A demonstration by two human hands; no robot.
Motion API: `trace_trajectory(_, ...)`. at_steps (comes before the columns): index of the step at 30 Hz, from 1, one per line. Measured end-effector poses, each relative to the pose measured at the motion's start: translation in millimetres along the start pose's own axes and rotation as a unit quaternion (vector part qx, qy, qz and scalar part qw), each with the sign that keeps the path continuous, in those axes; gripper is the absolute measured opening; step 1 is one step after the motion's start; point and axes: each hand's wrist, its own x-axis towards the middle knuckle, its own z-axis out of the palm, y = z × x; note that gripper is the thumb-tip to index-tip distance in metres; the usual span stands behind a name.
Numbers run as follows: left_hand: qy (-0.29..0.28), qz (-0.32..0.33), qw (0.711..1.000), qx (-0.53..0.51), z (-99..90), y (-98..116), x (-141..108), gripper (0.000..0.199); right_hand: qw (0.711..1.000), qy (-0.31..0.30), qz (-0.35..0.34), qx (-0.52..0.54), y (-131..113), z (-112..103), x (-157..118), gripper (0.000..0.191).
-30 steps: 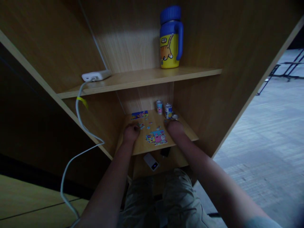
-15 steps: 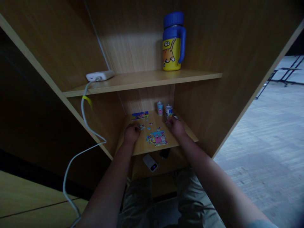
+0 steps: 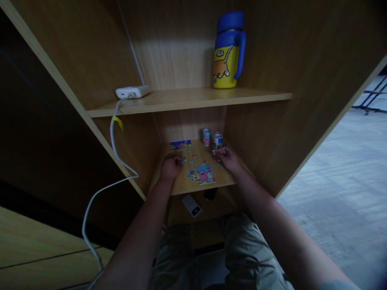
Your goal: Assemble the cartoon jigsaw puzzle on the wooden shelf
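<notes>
My right hand [image 3: 228, 159] is closed in a pinch in front of the cans, with a small bluish puzzle piece [image 3: 214, 151] at its fingertips. On the left of the shelf, my left hand [image 3: 171, 166] rests with curled fingers beside several loose puzzle pieces [image 3: 183, 159]; whatever it may hold is hidden. Between the hands, near the front edge, lies a partly joined cartoon puzzle [image 3: 202, 175] with a ragged left side. A cartoon picture card [image 3: 180, 145] lies flat at the back left. Another loose piece [image 3: 219, 164] lies just below my right hand.
Two small cartoon cans, one pink and blue [image 3: 206, 137], one blue and white [image 3: 217, 140], stand at the back right. Above, a shelf [image 3: 187, 100] carries a blue-yellow mug [image 3: 226, 52] and a white charger [image 3: 132, 92] with a hanging cable. A power bank [image 3: 191, 206] lies below.
The view has shifted slightly, moving the scene rightward. My right fingers now show a bluish piece at their tips, and a loose piece shows beneath that hand. My left hand stays near the same pieces.
</notes>
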Motion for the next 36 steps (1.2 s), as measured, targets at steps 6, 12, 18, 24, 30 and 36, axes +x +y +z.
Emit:
trace_trajectory(6, -0.001, 0.010, 1.000, -0.007, 0.4, -0.8, -0.1, 0.022, 1.000, -0.013, -0.014, -0.014, -2.2, 0.2, -2.8, 0.055)
trace_trajectory(12, -0.006, 0.006, 1.000, -0.007, 0.1, 0.1, -1.1, 0.023, 1.000, -0.009, 0.001, 0.019, -0.9, 0.2, -0.3, 0.042)
trace_trajectory(18, -0.009, 0.004, 1.000, -0.016, -0.7, 0.0, -0.7, 0.022, 1.000, 0.004, 0.000, -0.004, 4.4, -3.4, 3.7, 0.046)
trace_trajectory(24, -0.006, 0.000, 1.000, -0.031, 0.2, -0.5, -0.6, 0.021, 0.997, 0.043, -0.049, -0.041, 2.7, -6.0, 1.7, 0.043)
trace_trajectory(30, 0.004, 0.013, 0.999, -0.051, 1.6, 3.2, -1.3, 0.022, 0.995, 0.012, -0.071, -0.072, -17.3, 2.3, -1.0, 0.041)
trace_trajectory(36, -0.011, 0.014, 0.998, -0.055, 2.3, 4.1, -1.4, 0.024, 0.990, -0.096, -0.093, -0.052, -28.1, 57.7, -0.5, 0.030)
